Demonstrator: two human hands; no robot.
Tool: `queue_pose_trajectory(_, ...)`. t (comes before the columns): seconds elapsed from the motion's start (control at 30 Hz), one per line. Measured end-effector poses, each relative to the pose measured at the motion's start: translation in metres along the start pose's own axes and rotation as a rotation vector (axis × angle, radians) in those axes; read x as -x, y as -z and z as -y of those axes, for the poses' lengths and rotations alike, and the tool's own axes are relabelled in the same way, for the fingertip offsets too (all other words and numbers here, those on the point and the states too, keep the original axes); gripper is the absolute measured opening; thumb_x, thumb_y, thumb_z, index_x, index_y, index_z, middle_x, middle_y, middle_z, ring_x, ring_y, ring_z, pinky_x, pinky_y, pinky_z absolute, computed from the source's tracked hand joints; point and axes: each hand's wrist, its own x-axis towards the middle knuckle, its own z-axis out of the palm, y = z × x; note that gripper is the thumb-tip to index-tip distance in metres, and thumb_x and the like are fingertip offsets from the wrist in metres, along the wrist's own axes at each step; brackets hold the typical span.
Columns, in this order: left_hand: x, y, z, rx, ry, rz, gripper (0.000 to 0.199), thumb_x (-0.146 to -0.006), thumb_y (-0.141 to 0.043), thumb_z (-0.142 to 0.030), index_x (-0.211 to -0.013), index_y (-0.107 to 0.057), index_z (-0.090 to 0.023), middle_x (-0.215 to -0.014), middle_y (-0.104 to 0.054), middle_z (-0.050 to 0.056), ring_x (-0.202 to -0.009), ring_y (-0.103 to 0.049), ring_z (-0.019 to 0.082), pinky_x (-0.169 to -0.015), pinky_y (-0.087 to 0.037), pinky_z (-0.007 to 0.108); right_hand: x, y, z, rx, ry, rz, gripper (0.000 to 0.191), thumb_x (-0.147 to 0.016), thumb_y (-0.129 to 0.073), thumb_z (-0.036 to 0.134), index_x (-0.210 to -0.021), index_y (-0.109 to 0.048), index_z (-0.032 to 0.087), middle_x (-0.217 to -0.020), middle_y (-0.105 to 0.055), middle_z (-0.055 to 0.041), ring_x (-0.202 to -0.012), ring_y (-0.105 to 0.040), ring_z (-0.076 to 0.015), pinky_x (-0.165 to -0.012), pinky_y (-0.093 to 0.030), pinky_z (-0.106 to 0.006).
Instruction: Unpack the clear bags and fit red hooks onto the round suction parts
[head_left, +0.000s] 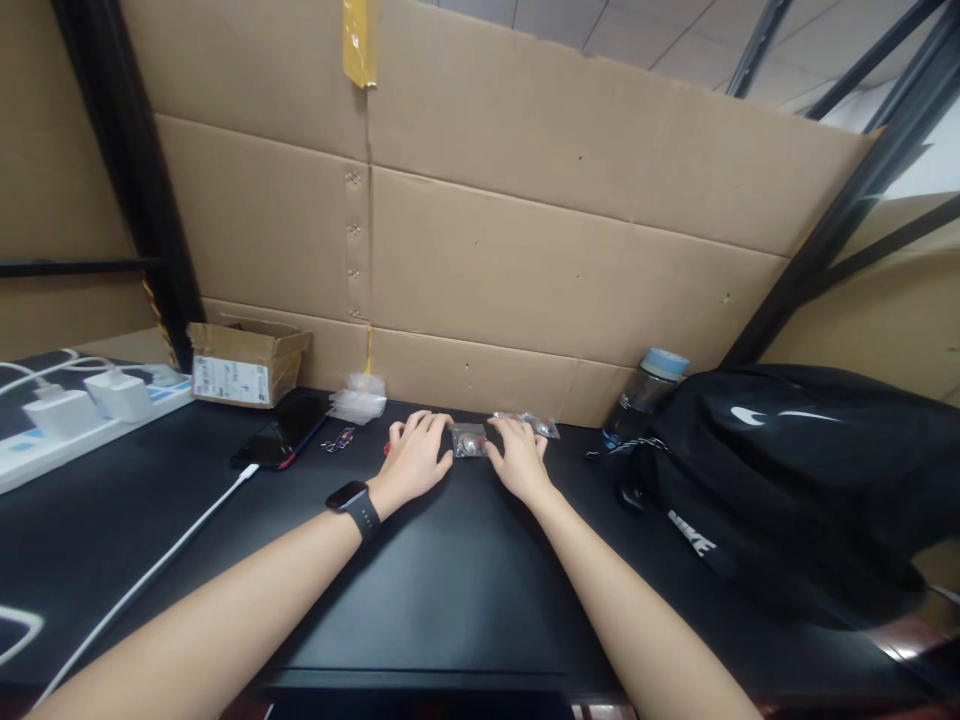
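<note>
Cardboard: stood as a tall, creased wall along the back, with black bars set at the sides and ceiling seen above
Table: dark and smooth, crowded mostly along its far edge
Bag: black, slumped at the right
Left arm: stretched forward from the lower left, the wrist circled by a watch
Right arm: stretched forward from the lower right, left bare
Strip: white, laid at the far left, with plugs fitted
Box: opened, placed against the cardboard
Bottle: blue-capped, stood beside the bag
Phone: laid flat, joined to a white cable
Left hand: turned palm down, fingers loosely bent and released; a red bit is partly covered
Right hand: turned palm down, fingers loosely bent and released, rear packets partly hidden behind them
Packet: laid between the hands, near both; whether it is touched cannot be told
</note>
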Motion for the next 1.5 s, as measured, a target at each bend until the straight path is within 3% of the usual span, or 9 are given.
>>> queue_pose_trajectory(0.17,0.000,-0.004,0.003,-0.006,-0.002,0.049,0.031,-0.089,-0.055,-0.027,-0.119,-0.052,-0.025,-0.126,-0.063,0.011,-0.128,-0.042,0.032,-0.095,-0.030,0.047,-0.005,-0.004,-0.002,0.008,0.091,0.140,0.043,-0.098,-0.046,0.033,-0.141,-0.046,0.034,-0.148,-0.050,-0.0070,-0.130,-0.040,-0.0312,-0.095,-0.031,-0.048)
queue_pose_trajectory(0.3,-0.001,-0.002,0.002,0.012,0.025,0.096,0.024,-0.091,-0.053,-0.029,-0.115,-0.053,-0.025,-0.113,-0.070,0.009,-0.122,-0.048,0.032,-0.091,-0.029,0.046,-0.011,-0.008,0.000,-0.004,0.126,0.225,0.045,-0.096,-0.048,0.031,-0.141,-0.045,0.031,-0.143,-0.055,-0.0093,-0.129,-0.042,-0.0310,-0.097,-0.028,-0.051)
queue_pose_trajectory(0.53,0.000,0.000,0.004,0.133,0.064,0.142,0.032,-0.088,-0.062,-0.034,-0.117,-0.050,-0.028,-0.098,-0.075,0.001,-0.111,-0.056,0.027,-0.087,-0.025,0.041,0.003,0.008,0.004,-0.084,0.185,0.252,0.045,-0.090,-0.062,0.042,-0.131,-0.050,0.032,-0.129,-0.062,-0.0074,-0.116,-0.051,-0.0285,-0.088,-0.032,-0.041)
queue_pose_trajectory(0.7,0.004,-0.003,0.008,0.185,0.098,0.159,0.033,-0.085,-0.065,-0.028,-0.115,-0.050,-0.029,-0.089,-0.077,-0.003,-0.108,-0.059,0.024,-0.083,-0.023,0.038,0.014,0.019,0.006,-0.033,0.118,0.187,0.039,-0.084,-0.069,0.036,-0.120,-0.054,0.030,-0.109,-0.068,-0.0046,-0.109,-0.055,-0.0267,-0.086,-0.028,-0.039)
queue_pose_trajectory(0.9,0.003,-0.003,0.004,0.228,0.121,0.153,0.034,-0.083,-0.064,-0.021,-0.114,-0.051,-0.029,-0.089,-0.078,-0.002,-0.108,-0.060,0.023,-0.083,-0.022,0.038,0.013,0.010,0.012,-0.192,0.019,0.207,0.032,-0.083,-0.066,0.026,-0.113,-0.058,0.030,-0.097,-0.073,0.0003,-0.101,-0.059,-0.0227,-0.087,-0.025,-0.039)
queue_pose_trajectory(1.07,0.003,0.000,0.002,0.235,0.160,0.169,0.030,-0.085,-0.063,-0.031,-0.114,-0.053,-0.028,-0.086,-0.077,0.000,-0.109,-0.060,0.025,-0.087,-0.025,0.040,0.013,0.006,0.012,-0.279,-0.074,0.214,0.029,-0.083,-0.065,0.027,-0.111,-0.059,0.030,-0.090,-0.073,0.0021,-0.097,-0.061,-0.0217,-0.087,-0.027,-0.038)
queue_pose_trajectory(1.17,0.005,0.002,0.002,0.195,0.146,0.203,0.038,-0.082,-0.068,-0.043,-0.114,-0.055,-0.028,-0.091,-0.075,0.001,-0.104,-0.060,0.027,-0.086,-0.028,0.040,0.012,0.009,0.011,-0.212,-0.026,0.194,0.036,-0.079,-0.071,0.032,-0.113,-0.060,0.032,-0.102,-0.070,-0.0002,-0.102,-0.058,-0.0233,-0.086,-0.029,-0.037)
queue_pose_trajectory(1.33,0.003,0.003,0.005,0.093,-0.008,0.192,0.055,-0.081,-0.070,-0.048,-0.129,-0.051,-0.029,-0.132,-0.061,0.009,-0.123,-0.050,0.031,-0.091,-0.032,0.042,0.008,0.013,0.010,-0.141,0.115,0.232,0.052,-0.083,-0.069,0.046,-0.131,-0.052,0.035,-0.134,-0.056,-0.0056,-0.122,-0.047,-0.0293,-0.088,-0.033,-0.040)
queue_pose_trajectory(1.5,-0.002,-0.002,0.011,0.120,-0.104,0.256,0.060,-0.083,-0.069,-0.046,-0.136,-0.045,-0.032,-0.135,-0.060,0.008,-0.130,-0.043,0.031,-0.096,-0.032,0.044,0.000,0.008,0.004,-0.144,0.148,0.289,0.047,-0.091,-0.060,0.039,-0.137,-0.049,0.034,-0.147,-0.048,-0.0062,-0.129,-0.042,-0.0304,-0.094,-0.034,-0.045)
